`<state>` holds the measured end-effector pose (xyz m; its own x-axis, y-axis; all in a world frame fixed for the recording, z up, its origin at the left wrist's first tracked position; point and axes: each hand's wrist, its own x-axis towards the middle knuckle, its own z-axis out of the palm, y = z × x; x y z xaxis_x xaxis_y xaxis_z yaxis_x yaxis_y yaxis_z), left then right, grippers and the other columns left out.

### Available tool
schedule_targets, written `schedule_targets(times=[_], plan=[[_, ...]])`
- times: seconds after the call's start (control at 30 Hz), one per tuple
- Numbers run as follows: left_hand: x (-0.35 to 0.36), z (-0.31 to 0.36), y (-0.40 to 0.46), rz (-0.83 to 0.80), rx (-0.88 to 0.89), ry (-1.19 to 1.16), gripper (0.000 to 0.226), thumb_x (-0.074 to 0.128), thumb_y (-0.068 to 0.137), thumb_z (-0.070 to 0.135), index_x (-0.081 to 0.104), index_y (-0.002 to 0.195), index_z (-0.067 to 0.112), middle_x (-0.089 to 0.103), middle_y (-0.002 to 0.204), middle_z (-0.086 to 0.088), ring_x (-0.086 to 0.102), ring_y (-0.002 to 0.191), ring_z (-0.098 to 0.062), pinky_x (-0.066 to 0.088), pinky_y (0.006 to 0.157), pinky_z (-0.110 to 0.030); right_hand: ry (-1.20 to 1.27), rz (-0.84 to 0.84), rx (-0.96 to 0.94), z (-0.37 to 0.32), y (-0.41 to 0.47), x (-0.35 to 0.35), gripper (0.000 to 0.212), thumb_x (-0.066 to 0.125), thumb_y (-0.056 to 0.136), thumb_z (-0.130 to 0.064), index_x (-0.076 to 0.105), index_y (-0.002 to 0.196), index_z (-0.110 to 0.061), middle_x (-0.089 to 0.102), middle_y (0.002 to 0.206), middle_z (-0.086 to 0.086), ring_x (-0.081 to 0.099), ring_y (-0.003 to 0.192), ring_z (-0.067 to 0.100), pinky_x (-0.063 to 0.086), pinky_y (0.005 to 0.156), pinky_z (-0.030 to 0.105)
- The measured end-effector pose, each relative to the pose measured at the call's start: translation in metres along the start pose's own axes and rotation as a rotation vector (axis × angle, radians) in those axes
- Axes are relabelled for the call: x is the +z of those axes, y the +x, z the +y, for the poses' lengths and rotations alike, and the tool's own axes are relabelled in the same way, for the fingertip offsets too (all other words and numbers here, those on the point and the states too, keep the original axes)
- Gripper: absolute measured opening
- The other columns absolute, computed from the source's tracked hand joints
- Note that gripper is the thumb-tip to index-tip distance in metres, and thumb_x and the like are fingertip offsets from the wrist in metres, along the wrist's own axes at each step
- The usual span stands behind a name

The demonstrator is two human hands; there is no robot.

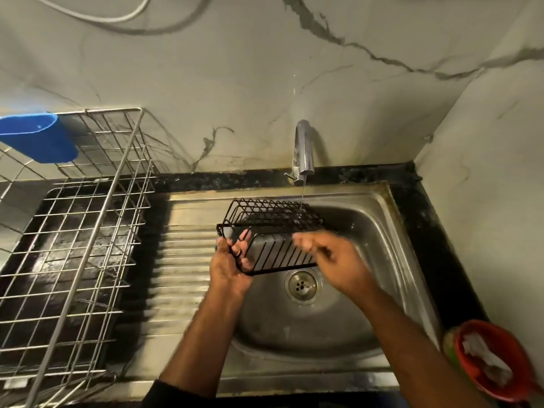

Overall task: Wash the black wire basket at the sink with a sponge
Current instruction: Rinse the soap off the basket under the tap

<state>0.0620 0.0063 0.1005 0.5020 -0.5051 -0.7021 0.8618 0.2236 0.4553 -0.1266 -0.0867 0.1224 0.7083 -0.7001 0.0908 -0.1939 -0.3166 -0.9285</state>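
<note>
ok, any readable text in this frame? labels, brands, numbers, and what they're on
None readable.
Black wire basket, tap, sink, steel dish rack: no markings show.
Blue plastic holder: plain, no print visible.
Red bowl: the pale crumpled contents show no legible print; too blurred to tell.
Neither the left hand nor the right hand holds anything labelled.

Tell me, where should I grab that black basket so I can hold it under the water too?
Grab the black basket by its short left end wall, coming from the left side as the left hand does. The thin wires there let fingers hook through, and the long sides stay free for scrubbing.
</note>
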Motion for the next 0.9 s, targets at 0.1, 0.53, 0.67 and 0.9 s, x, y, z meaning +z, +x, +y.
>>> schedule_targets(times=[0.1,0.53,0.67,0.9], plan=[[-0.018,0.003,-0.001,0.018,0.036,0.093,0.046,0.031,0.109,0.048,0.039,0.07,0.024,0.067,0.056,0.006,0.055,0.039,0.0,0.028,0.03,-0.011,0.355,0.329,0.223,-0.015,0.023,-0.008,0.024,0.05,0.102,-0.022,0.07,0.11,-0.012,0.074,0.102,0.003,0.068,0.095,0.012,0.056,0.086,0.028],[-0.046,0.003,-0.001,0.05,0.064,0.278,0.056,0.037,0.101,0.064,0.04,0.063,0.023,0.046,0.051,0.007,0.042,0.036,-0.006,0.043,0.04,-0.017,1.13,0.186,0.817,-0.02,0.142,0.001,0.03,0.04,0.101,-0.017,0.051,0.073,-0.016,0.051,0.057,-0.001,0.043,0.049,0.008,0.029,0.041,0.018],[-0.053,0.002,0.007,-0.02,0.028,0.216,0.056,0.04,0.1,0.063,0.037,0.062,0.023,0.04,0.051,0.006,0.034,0.036,-0.005,0.027,0.035,-0.014,0.618,-0.03,0.649,-0.017,0.128,-0.003,0.026,0.045,0.103,-0.025,0.059,0.084,-0.014,0.059,0.069,-0.001,0.052,0.058,0.009,0.041,0.051,0.02],[-0.051,-0.004,0.017,-0.121,-0.027,0.18,0.055,0.042,0.1,0.062,0.037,0.062,0.022,0.04,0.052,0.006,0.033,0.032,-0.004,0.021,0.031,-0.012,0.188,-0.022,0.43,-0.011,0.111,-0.004,0.025,0.046,0.104,-0.02,0.068,0.107,-0.009,0.074,0.097,0.009,0.072,0.089,0.018,0.058,0.077,0.026]])
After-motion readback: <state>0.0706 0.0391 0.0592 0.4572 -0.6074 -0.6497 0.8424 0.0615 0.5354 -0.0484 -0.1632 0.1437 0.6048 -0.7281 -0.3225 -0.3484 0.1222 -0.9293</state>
